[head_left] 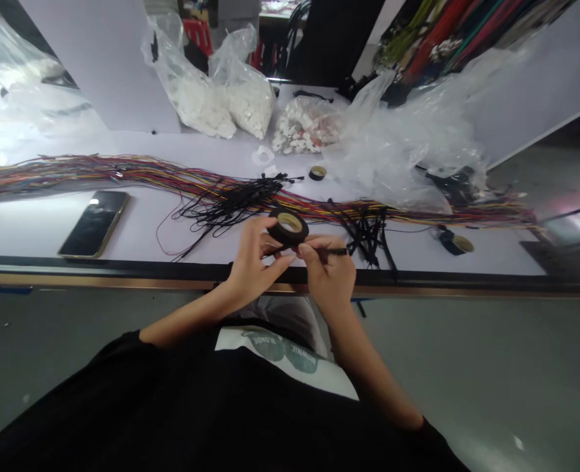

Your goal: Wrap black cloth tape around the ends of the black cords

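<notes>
My left hand holds a roll of black tape by its left side, above the table's front edge. Close beside it, my right hand is closed around a thin black piece, whose end sticks out to the right. The right thumb and forefinger pinch at the underside of the roll; what lies between their tips is too small to tell. Behind both hands a long bundle of coloured wires runs across the table. Black cables lie over it, left of the roll.
A phone lies at the left. Black cable ties and a tape roll are at the right; another roll sits behind the wires. Plastic bags of white parts stand at the back. The table's dark front edge runs before me.
</notes>
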`<state>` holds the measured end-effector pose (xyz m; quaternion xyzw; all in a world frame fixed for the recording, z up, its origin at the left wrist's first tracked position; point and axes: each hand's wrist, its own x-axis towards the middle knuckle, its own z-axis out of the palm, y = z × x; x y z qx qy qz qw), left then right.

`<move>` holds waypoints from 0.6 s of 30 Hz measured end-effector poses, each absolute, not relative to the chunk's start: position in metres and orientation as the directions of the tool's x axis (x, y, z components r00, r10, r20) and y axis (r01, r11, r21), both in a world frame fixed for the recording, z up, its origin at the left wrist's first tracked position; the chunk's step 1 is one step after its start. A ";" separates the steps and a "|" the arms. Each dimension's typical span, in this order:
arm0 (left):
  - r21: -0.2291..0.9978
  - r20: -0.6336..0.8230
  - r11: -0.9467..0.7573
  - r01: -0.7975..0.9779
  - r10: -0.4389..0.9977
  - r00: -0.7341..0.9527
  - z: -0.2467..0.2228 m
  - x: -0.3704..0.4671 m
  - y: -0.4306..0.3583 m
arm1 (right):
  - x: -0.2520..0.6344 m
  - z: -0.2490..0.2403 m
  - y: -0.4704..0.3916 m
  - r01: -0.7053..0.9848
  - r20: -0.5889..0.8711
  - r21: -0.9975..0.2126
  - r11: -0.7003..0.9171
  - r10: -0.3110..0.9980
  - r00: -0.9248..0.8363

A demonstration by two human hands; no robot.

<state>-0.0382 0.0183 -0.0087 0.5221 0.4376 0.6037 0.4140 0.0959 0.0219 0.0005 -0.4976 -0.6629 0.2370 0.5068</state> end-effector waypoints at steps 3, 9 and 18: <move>0.953 0.029 -0.030 -0.301 1.000 -0.008 -0.004 -0.049 0.026 | 0.095 0.002 0.021 0.342 0.383 -0.862 0.374 0.923 -0.044; 0.819 -0.141 0.417 -0.395 0.813 0.565 -0.006 -0.066 0.042 | 0.090 0.002 0.019 0.110 0.229 -0.967 0.232 0.973 -0.040; 0.977 0.188 -0.122 -0.177 0.884 0.428 0.007 -0.071 0.020 | 0.100 0.001 0.031 0.030 0.111 -0.993 0.110 0.993 0.040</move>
